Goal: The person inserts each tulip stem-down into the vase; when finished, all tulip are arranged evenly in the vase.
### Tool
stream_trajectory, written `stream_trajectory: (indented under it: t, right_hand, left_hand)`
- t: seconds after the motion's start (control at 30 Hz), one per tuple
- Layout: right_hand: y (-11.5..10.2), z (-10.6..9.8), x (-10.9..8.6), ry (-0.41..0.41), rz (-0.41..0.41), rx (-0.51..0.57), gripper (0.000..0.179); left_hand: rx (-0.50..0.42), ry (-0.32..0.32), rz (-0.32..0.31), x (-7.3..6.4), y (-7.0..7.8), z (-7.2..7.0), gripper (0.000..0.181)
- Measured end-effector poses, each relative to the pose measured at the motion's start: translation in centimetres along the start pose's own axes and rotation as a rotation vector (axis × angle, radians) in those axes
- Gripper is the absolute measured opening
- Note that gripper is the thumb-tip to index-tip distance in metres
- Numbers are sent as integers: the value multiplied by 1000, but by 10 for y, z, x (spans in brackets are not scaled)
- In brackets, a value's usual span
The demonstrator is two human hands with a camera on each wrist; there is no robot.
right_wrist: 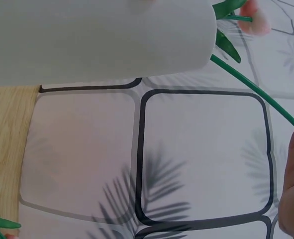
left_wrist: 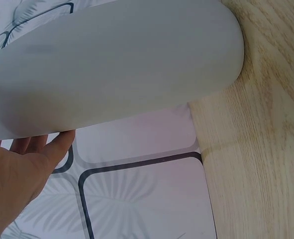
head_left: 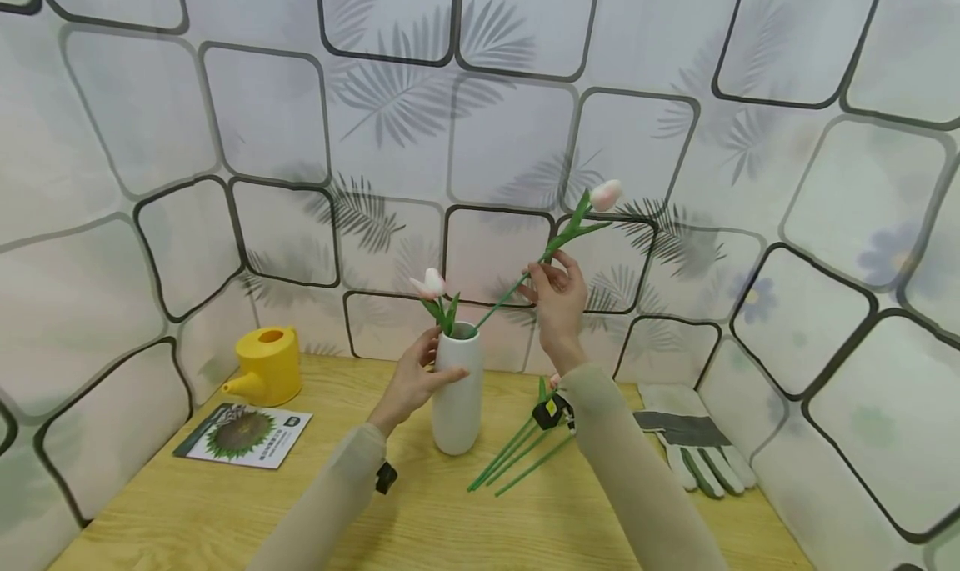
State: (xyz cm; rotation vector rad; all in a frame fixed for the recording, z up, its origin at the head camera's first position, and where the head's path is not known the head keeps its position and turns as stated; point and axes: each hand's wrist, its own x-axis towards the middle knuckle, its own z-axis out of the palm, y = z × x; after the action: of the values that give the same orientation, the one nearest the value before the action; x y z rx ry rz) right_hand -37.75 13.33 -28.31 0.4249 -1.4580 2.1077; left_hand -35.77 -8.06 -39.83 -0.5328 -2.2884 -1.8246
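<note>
A white vase (head_left: 457, 396) stands upright on the table, with one pink-white tulip (head_left: 430, 285) in its mouth. My left hand (head_left: 417, 377) holds the vase near its top, thumb across the front and fingers at the far left side. Up and to the right, my right hand (head_left: 558, 300) pinches the green stem of a second tulip (head_left: 604, 196). That stem slants down to the left, its lower end inside the vase mouth; the right wrist view shows the stem (right_wrist: 258, 90) entering at the rim. How deep it reaches is hidden.
Several more tulips (head_left: 517, 454) lie right of the vase, their heads mostly behind the right forearm. A pair of gloves (head_left: 693, 442) is at the far right. On the left are a yellow watering can (head_left: 272, 367) and a printed seed packet (head_left: 243, 435). A patterned curtain (head_left: 390, 162) closes off the back and sides.
</note>
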Motion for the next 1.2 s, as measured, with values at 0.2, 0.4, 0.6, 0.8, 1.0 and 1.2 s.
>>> stream_trajectory:
  t: [0.2,0.4,0.6,0.8,1.0,1.2]
  right_hand:
    - [-1,6,0,-92,32,-83,36]
    - [13,14,-11,-208,86,-189,40]
    - [31,16,-25,-281,109,-368,39]
    - [45,16,-38,-303,108,-478,39]
    - [51,15,-41,-311,98,-483,29]
    - [53,16,-41,-306,110,-481,23]
  left_hand:
    - [1,-2,-4,1,-1,1,80]
    - [3,0,-1,2,-1,1,80]
    - [-1,-1,-2,1,-2,1,79]
    - [-2,0,1,1,-3,0,80]
    - [-10,-5,-3,1,-3,0,81]
    - [2,-25,-14,-6,16,-1,80]
